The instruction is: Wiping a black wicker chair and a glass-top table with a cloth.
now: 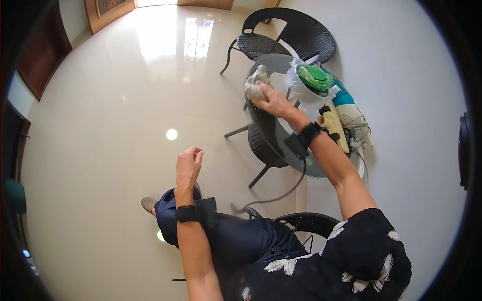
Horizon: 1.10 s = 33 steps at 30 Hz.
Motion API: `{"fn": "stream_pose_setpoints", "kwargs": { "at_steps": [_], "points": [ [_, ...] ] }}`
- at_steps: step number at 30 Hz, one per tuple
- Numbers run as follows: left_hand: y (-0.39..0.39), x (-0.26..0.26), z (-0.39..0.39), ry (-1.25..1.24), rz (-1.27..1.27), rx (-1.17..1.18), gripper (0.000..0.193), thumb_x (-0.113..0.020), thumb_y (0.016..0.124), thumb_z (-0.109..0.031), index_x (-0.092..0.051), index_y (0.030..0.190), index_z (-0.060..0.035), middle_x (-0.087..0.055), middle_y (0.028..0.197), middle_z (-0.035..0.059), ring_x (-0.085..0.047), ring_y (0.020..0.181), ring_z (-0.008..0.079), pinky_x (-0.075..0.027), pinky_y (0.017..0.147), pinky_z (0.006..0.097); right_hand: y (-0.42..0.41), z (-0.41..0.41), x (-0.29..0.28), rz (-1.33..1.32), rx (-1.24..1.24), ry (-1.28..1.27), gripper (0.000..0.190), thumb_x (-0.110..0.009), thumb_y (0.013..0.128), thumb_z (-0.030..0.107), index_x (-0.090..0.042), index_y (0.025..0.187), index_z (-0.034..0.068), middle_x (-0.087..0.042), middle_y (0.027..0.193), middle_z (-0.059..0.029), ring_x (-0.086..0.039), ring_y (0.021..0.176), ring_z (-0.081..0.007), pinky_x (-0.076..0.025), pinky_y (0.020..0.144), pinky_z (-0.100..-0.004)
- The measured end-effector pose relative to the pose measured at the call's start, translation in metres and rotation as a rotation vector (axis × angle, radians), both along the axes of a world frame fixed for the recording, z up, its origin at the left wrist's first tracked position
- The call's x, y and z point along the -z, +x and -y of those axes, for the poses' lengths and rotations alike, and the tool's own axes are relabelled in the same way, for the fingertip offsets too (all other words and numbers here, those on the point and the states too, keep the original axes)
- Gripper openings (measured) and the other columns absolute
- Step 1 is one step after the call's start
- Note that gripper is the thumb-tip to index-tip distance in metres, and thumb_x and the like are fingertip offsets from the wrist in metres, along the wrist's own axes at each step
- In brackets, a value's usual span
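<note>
My right hand (273, 101) grips a crumpled pale cloth (257, 84) at the left rim of a round glass table (269, 133). Over the floor, well to the left of the table, my left hand (189, 165) is closed, with nothing visible in it. Beyond my right hand, a container lined with clear plastic (297, 84) holds a green plastic bag (315, 77). Beside it on the table lie a teal and white corded appliance (344, 99) and a cream plastic floor nozzle (336, 126). A black strap with a small box is on each of my wrists.
A black woven chair (312, 35) stands past the table and a woven seat (263, 146) is partly beneath it. Another black chair (316, 222) is beside my legs. A white wall (406, 113) borders the right side. A dark cable hangs from my right wrist box.
</note>
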State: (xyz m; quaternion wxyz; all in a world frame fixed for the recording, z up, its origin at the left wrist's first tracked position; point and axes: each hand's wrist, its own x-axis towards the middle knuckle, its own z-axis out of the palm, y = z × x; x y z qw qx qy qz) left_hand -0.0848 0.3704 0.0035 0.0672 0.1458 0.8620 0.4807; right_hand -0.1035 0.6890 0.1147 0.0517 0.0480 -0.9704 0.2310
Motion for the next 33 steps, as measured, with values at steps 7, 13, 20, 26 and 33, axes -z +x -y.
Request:
{"fn": "stream_pose_setpoints", "kwargs": {
  "at_steps": [7,13,20,26,33],
  "points": [
    [0.003,0.015,0.03,-0.031,0.02,-0.064,0.02,-0.054,0.083,-0.017,-0.066,0.089,-0.0011,-0.065,0.077,0.0174,-0.065,0.069,0.0272,-0.05,0.066,0.0352,0.138,0.014,-0.022,0.105,-0.128,0.044,0.056,-0.062,0.082,0.026,-0.04,0.132,0.014,-0.034,0.139,-0.0195,-0.037,0.126,-0.0353,-0.031,0.104,-0.0387],
    [0.017,-0.001,0.041,-0.031,0.204,0.035,0.025,-0.053,0.084,-0.018,-0.065,0.092,0.0024,-0.065,0.071,0.0117,-0.063,0.065,0.0163,-0.05,0.062,0.0295,0.227,-0.013,-0.031,0.294,-0.01,-0.039,0.062,-0.06,0.077,0.012,-0.037,0.134,0.019,-0.03,0.142,-0.0171,-0.032,0.13,-0.0333,-0.029,0.105,-0.0379],
    [0.023,-0.008,0.035,-0.075,0.271,0.079,0.025,-0.053,0.086,-0.018,-0.063,0.096,0.0027,-0.064,0.073,0.0093,-0.06,0.064,0.0132,-0.049,0.061,0.0267,0.307,-0.063,-0.03,0.186,0.263,-0.1,0.058,-0.055,0.074,0.01,-0.041,0.13,0.008,-0.043,0.131,-0.0168,-0.039,0.122,-0.0318,-0.03,0.104,-0.0378],
    [0.022,-0.011,0.031,-0.123,0.243,0.076,0.025,-0.054,0.086,-0.018,-0.064,0.097,0.0026,-0.064,0.072,0.0083,-0.06,0.064,0.0128,-0.049,0.061,0.0267,0.362,-0.105,0.005,0.024,0.474,0.148,0.061,-0.056,0.077,0.014,-0.033,0.132,0.0,-0.044,0.123,-0.0219,-0.044,0.115,-0.0351,-0.033,0.101,-0.037],
    [0.015,-0.009,0.019,-0.159,0.203,0.126,0.028,-0.054,0.088,-0.021,-0.063,0.097,0.0033,-0.064,0.073,0.0094,-0.061,0.063,0.0134,-0.049,0.06,0.0264,0.35,-0.038,0.005,0.275,0.942,-0.747,0.039,-0.049,0.088,0.018,-0.04,0.119,-0.004,-0.054,0.114,-0.0171,-0.055,0.103,-0.0306,-0.044,0.091,-0.0383]
  ]
}}
